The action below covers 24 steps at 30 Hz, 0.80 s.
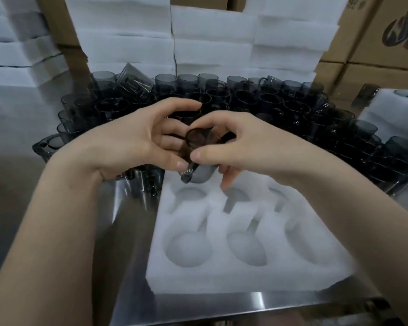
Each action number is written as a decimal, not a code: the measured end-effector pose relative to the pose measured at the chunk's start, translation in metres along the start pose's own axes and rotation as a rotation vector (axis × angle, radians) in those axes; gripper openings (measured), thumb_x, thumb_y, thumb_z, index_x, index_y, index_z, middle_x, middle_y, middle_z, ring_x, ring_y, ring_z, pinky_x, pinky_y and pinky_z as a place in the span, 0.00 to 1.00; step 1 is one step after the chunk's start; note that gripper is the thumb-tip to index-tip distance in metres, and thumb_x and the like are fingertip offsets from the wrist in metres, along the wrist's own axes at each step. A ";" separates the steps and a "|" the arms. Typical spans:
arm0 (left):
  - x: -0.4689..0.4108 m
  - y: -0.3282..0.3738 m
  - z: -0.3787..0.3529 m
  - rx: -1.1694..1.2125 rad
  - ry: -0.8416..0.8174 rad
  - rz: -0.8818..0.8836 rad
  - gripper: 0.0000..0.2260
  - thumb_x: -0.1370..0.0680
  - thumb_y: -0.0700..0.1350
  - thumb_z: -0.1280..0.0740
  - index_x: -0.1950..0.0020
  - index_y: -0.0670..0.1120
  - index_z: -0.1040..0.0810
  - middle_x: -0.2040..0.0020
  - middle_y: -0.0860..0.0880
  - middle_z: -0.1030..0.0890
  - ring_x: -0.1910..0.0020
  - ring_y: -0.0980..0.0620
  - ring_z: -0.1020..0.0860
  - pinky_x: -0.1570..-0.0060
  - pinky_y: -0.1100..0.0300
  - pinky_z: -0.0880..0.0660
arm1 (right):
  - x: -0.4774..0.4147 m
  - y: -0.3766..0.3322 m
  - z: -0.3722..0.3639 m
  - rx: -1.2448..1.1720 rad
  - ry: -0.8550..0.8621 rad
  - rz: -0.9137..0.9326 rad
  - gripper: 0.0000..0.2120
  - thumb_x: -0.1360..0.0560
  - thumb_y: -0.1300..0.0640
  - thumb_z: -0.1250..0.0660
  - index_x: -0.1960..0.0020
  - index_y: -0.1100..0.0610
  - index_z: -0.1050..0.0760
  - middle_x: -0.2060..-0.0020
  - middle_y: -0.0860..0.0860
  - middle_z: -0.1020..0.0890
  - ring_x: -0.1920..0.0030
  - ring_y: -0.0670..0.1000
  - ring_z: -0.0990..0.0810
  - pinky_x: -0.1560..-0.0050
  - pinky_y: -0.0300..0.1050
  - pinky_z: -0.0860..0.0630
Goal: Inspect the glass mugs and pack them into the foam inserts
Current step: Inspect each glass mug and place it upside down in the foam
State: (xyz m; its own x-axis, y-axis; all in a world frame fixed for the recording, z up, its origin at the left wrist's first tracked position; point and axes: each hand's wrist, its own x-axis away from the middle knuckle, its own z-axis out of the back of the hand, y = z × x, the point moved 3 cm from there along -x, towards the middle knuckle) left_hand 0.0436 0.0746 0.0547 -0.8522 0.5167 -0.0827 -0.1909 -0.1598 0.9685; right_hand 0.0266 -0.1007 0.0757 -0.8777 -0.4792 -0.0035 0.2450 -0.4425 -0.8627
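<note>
I hold one smoky grey glass mug between both hands, tilted on its side above the far edge of the white foam insert. My left hand grips it from the left, thumb on the lower side. My right hand grips it from the right, thumb meeting the left thumb near the handle. The foam insert lies on the steel table in front of me, with several round pockets and handle slots, all of them holding nothing. A dense crowd of the same dark mugs stands behind my hands.
Stacks of white foam sheets rise behind the mugs, with cardboard boxes at the back right. Another foam insert with a mug in it sits at the far right. The steel table edge runs along the bottom.
</note>
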 end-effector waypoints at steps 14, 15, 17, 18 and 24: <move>0.012 -0.002 -0.003 -0.048 -0.360 0.027 0.39 0.33 0.26 0.29 0.26 0.52 0.33 0.31 0.49 0.25 0.31 0.50 0.27 0.43 0.63 0.25 | 0.004 -0.008 -0.016 0.286 -0.044 0.062 0.22 0.35 0.47 0.22 0.43 0.48 0.20 0.49 0.43 0.22 0.73 0.35 0.23 0.75 0.39 0.24; 0.012 -0.003 -0.003 -0.057 -0.364 0.027 0.39 0.32 0.27 0.29 0.26 0.53 0.33 0.31 0.49 0.25 0.31 0.50 0.27 0.42 0.63 0.25 | 0.004 -0.008 -0.015 0.304 -0.063 0.059 0.20 0.34 0.47 0.22 0.44 0.48 0.20 0.50 0.44 0.21 0.73 0.35 0.23 0.75 0.38 0.24; 0.011 -0.004 -0.002 -0.076 -0.344 0.046 0.40 0.34 0.31 0.25 0.26 0.53 0.33 0.31 0.50 0.24 0.30 0.52 0.27 0.40 0.63 0.27 | 0.003 -0.007 -0.015 0.342 -0.088 0.043 0.18 0.34 0.45 0.23 0.46 0.48 0.19 0.56 0.45 0.19 0.73 0.37 0.22 0.74 0.39 0.24; 0.011 -0.005 -0.001 -0.091 -0.328 0.059 0.41 0.35 0.33 0.24 0.26 0.54 0.33 0.31 0.52 0.24 0.30 0.54 0.28 0.38 0.63 0.28 | 0.002 -0.005 -0.016 0.366 -0.088 0.034 0.18 0.33 0.43 0.23 0.46 0.48 0.18 0.59 0.44 0.20 0.72 0.37 0.22 0.72 0.38 0.24; 0.012 -0.001 -0.003 -0.254 -0.300 0.031 0.42 0.39 0.44 0.21 0.29 0.64 0.33 0.31 0.60 0.26 0.31 0.59 0.29 0.35 0.63 0.29 | 0.000 0.006 -0.026 0.701 -0.129 0.112 0.27 0.29 0.34 0.33 0.32 0.41 0.27 0.45 0.46 0.28 0.41 0.49 0.32 0.40 0.45 0.33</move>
State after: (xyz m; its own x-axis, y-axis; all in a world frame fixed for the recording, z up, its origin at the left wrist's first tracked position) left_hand 0.0319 0.0781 0.0523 -0.6864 0.7251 0.0547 -0.3137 -0.3631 0.8773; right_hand 0.0174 -0.0840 0.0571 -0.7871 -0.6164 0.0241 0.5750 -0.7472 -0.3334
